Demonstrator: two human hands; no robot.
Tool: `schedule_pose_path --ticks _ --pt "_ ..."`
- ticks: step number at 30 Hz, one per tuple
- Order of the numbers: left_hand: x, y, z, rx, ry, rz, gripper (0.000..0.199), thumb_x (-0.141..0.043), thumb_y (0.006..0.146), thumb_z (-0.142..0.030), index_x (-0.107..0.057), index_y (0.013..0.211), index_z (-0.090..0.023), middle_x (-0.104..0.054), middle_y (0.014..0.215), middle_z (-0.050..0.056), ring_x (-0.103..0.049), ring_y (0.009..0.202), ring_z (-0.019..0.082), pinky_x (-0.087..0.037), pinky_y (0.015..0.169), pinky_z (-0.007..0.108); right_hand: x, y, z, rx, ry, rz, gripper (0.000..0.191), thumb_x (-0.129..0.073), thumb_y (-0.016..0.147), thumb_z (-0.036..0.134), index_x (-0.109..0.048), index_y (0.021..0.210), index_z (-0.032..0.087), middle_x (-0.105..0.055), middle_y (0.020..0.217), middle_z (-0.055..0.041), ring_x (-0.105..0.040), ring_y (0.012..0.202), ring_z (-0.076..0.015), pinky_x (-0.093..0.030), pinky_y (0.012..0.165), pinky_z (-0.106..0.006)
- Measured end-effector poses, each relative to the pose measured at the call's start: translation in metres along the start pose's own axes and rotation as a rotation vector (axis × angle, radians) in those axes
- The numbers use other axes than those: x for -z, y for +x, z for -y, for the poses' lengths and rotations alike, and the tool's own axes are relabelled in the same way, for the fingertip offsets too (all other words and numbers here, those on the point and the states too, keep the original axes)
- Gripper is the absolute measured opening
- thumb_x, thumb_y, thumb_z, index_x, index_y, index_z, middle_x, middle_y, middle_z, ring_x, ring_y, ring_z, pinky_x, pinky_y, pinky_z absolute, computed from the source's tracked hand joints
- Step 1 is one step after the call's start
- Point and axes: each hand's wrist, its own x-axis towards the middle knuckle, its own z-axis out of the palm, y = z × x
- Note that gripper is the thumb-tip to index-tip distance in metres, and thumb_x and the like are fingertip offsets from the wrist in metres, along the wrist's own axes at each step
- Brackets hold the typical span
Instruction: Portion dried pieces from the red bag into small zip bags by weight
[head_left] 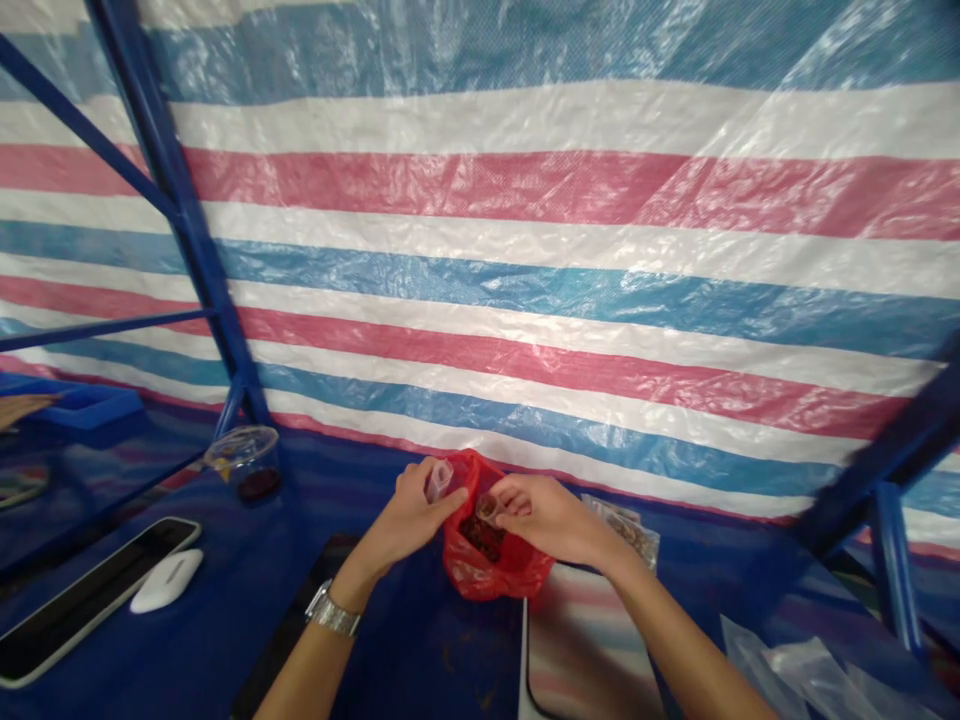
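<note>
A red plastic bag (499, 583) stands open on the blue surface, with small dark brown bits (482, 538) inside. At its left side, my left hand (412, 512) is closed around a small clear plastic vial (439, 479), and the thumb reaches to the bag's rim. Over the bag's mouth, my right hand (546, 515) pinches a small clear plastic container (489, 508), tilted, with some brown bits in it. Its exact shape is partly hidden by the fingers. A metal watch (332, 610) is on my left wrist.
Right of the bag lie a shiny-screened device (585, 640) and a clear packet (634, 535). Clear plastic bags (810, 675) lie at lower right. On the left are a phone (97, 600), a white earbud case (169, 580) and a cup (255, 465) of dark liquid. Striped sheeting (525, 300) hangs behind.
</note>
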Motion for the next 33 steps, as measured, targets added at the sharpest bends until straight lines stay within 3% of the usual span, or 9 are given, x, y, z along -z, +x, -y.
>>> schedule_pose_path --ticks 2,4,7,11,18,24,27,30,33 --pt "0.0 0.001 -0.002 -0.101 0.272 -0.178 0.017 -0.072 0.087 -0.036 -0.068 0.095 -0.022 -0.062 0.101 0.006 -0.054 0.104 0.028 -0.045 0.101 0.048 0.012 -0.003 0.007 0.047 0.068 -0.01 0.018 -0.066 0.092 0.026 -0.073 0.106 0.017 -0.078 0.103 -0.007 -0.073 0.093 -0.0217 -0.057 0.087 -0.035" --pt "-0.002 0.001 -0.005 -0.216 0.382 -0.294 0.013 -0.071 0.089 -0.029 -0.07 0.1 -0.024 -0.06 0.113 0.007 -0.049 0.114 0.029 -0.04 0.106 0.049 0.022 -0.005 0.016 0.096 0.095 -0.027 0.022 -0.065 0.096 0.031 -0.072 0.112 0.019 -0.076 0.113 -0.008 -0.072 0.102 -0.0227 -0.055 0.095 -0.037" --pt "-0.007 -0.002 -0.011 -0.331 0.402 -0.267 0.011 -0.072 0.091 -0.026 -0.07 0.102 -0.026 -0.064 0.113 0.006 -0.048 0.115 0.028 -0.04 0.104 0.045 0.026 -0.009 0.029 0.152 0.06 -0.106 0.026 -0.063 0.098 0.033 -0.07 0.122 0.023 -0.074 0.122 -0.0073 -0.071 0.107 -0.0225 -0.055 0.097 -0.037" --pt "-0.018 -0.009 -0.018 -0.366 0.364 -0.195 0.01 -0.074 0.09 -0.023 -0.071 0.099 -0.026 -0.068 0.107 0.006 -0.049 0.111 0.028 -0.042 0.098 0.043 0.015 -0.014 0.048 0.232 -0.122 -0.202 0.033 -0.063 0.096 0.021 -0.069 0.128 0.028 -0.072 0.12 -0.0048 -0.07 0.106 -0.0216 -0.055 0.1 -0.037" --pt "-0.035 -0.018 -0.026 -0.336 0.384 -0.181 0.019 -0.074 0.088 -0.018 -0.07 0.106 -0.021 -0.068 0.107 0.007 -0.049 0.107 0.029 -0.044 0.095 0.044 -0.002 -0.017 0.055 0.364 -0.513 -0.202 0.053 -0.055 0.095 0.005 -0.064 0.139 0.034 -0.062 0.127 -0.0077 -0.066 0.115 -0.0242 -0.056 0.102 -0.042" --pt "-0.038 -0.018 -0.028 -0.325 0.371 -0.177 0.013 -0.067 0.094 -0.027 -0.069 0.104 -0.02 -0.068 0.103 0.007 -0.052 0.103 0.028 -0.046 0.095 0.043 0.002 -0.014 0.052 0.502 -0.573 -0.224 0.05 -0.049 0.097 0.002 -0.065 0.135 0.03 -0.064 0.127 -0.0087 -0.064 0.12 -0.0246 -0.056 0.102 -0.041" --pt "-0.034 -0.018 -0.031 -0.3 0.385 -0.203 0.01 -0.066 0.093 -0.028 -0.069 0.098 -0.02 -0.068 0.1 0.007 -0.053 0.103 0.028 -0.047 0.094 0.041 0.004 -0.012 0.05 0.465 -0.524 -0.284 0.042 -0.055 0.099 0.01 -0.066 0.133 0.031 -0.064 0.125 -0.008 -0.065 0.117 -0.024 -0.056 0.102 -0.04" --pt "-0.026 -0.017 -0.035 -0.191 0.471 -0.326 0.019 -0.06 0.096 -0.037 -0.066 0.088 -0.021 -0.066 0.1 0.009 -0.056 0.105 0.029 -0.047 0.095 0.041 0.009 -0.009 0.042 0.358 -0.484 -0.421 0.033 -0.059 0.099 0.02 -0.066 0.131 0.027 -0.063 0.124 -0.0092 -0.065 0.116 -0.0246 -0.053 0.104 -0.04" --pt "-0.019 -0.015 -0.037 0.031 0.548 -0.369 0.027 -0.054 0.097 -0.045 -0.062 0.089 -0.021 -0.065 0.104 0.012 -0.061 0.104 0.03 -0.049 0.088 0.039 0.01 -0.005 0.028 0.212 -0.57 -0.317 0.03 -0.06 0.098 0.019 -0.069 0.126 0.024 -0.067 0.118 -0.0089 -0.066 0.113 -0.0252 -0.051 0.104 -0.04"
